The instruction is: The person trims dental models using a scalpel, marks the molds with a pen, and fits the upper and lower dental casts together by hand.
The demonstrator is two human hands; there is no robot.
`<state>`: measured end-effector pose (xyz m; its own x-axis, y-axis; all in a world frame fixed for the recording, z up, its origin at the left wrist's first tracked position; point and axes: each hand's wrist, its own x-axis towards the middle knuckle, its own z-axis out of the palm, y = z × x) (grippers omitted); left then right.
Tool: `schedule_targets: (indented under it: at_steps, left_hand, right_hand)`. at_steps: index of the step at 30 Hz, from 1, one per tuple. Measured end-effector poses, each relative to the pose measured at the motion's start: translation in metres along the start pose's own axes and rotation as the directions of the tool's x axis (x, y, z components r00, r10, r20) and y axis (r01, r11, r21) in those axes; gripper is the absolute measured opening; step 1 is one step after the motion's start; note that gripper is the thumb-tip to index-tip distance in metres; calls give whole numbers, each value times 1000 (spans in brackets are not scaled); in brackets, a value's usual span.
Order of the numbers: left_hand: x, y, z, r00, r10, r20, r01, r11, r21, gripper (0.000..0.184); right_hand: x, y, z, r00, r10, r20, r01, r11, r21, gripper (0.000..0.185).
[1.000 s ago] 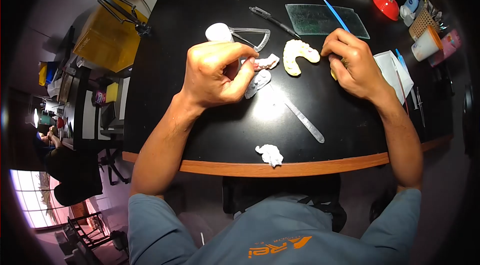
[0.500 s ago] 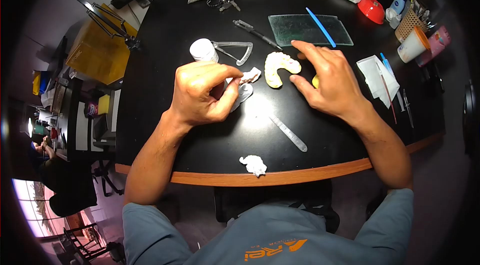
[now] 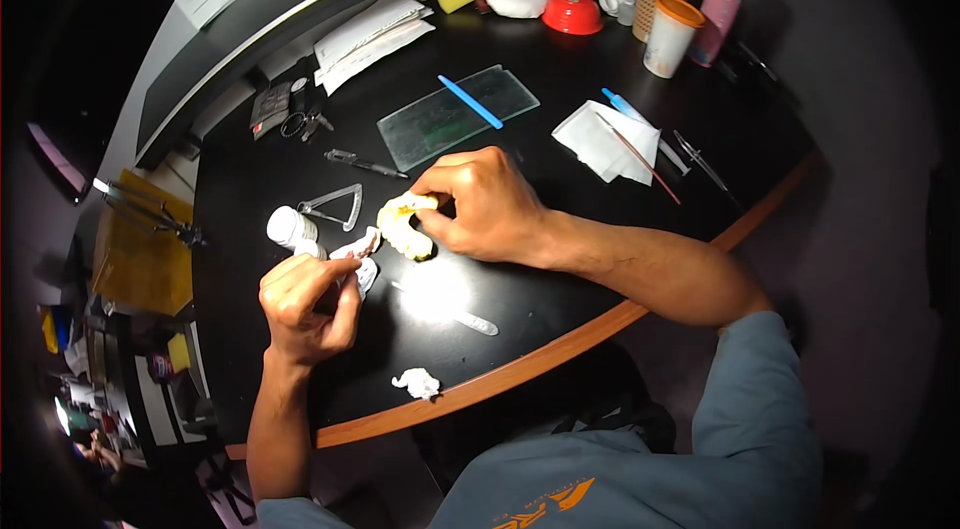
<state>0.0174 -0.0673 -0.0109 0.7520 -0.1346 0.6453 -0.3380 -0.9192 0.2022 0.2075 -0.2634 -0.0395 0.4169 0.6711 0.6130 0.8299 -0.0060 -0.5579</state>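
My right hand pinches one end of a yellow horseshoe-shaped dental model at the middle of the black table. Lower left, my left hand is closed, thumb and forefinger together; whatever lies between the fingertips is too small to make out. Just beyond its fingertips are a small pinkish-white tooth piece and a grey-white piece, partly hidden by the hand. A white jar and a metal caliper lie behind it.
A scalpel-like handle and crumpled tissue lie near the wooden edge. Behind are a pen, a glass plate with a blue stick, a red bowl, and a white cup. A napkin with tools lies right.
The view has turned toward the right. My right hand has gone from spread fingers beside the yellow model to a pinch on its end. My left hand keeps its closed pose.
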Motion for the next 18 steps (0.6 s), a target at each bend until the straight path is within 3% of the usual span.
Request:
schedule_targets:
  at_steps: [4,5,6,8,10,12,14,18]
  left_hand:
    - [2,12,7,969,-239,-58,230,964,-133,28]
    - [1,13,9,957,-283,-61,262,936,-235,34]
    - [-3,10,7,950,-310,37,305,897,-320,46]
    - [-2,17,13,892,-409,191,409,551,-727,60]
    - [-14,4,15,837,-348,423,490,131,-862,68]
    - [-16,3,17,839,-283,464,475,-31,-879,66]
    - [-16,2,20,844,-211,493,485,-94,-870,67]
    - [-7,18,20,797,-308,519,515,-104,-851,77]
  right_hand:
    - [-1,-9,1,980,-171,-99,184,973,141,15]
    - [-1,-12,0,971,-207,-117,226,957,181,16]
    - [-1,-16,-2,961,-242,-136,267,938,220,17]
    - [-1,-27,-6,950,-266,-161,305,899,313,20]
    - [-2,-33,-5,942,-264,-206,324,873,365,23]
    - [-1,-31,-6,939,-274,-210,333,880,339,24]
    - [1,-27,-7,942,-279,-188,330,880,343,24]
    - [4,-20,-14,956,-271,-113,294,865,406,25]
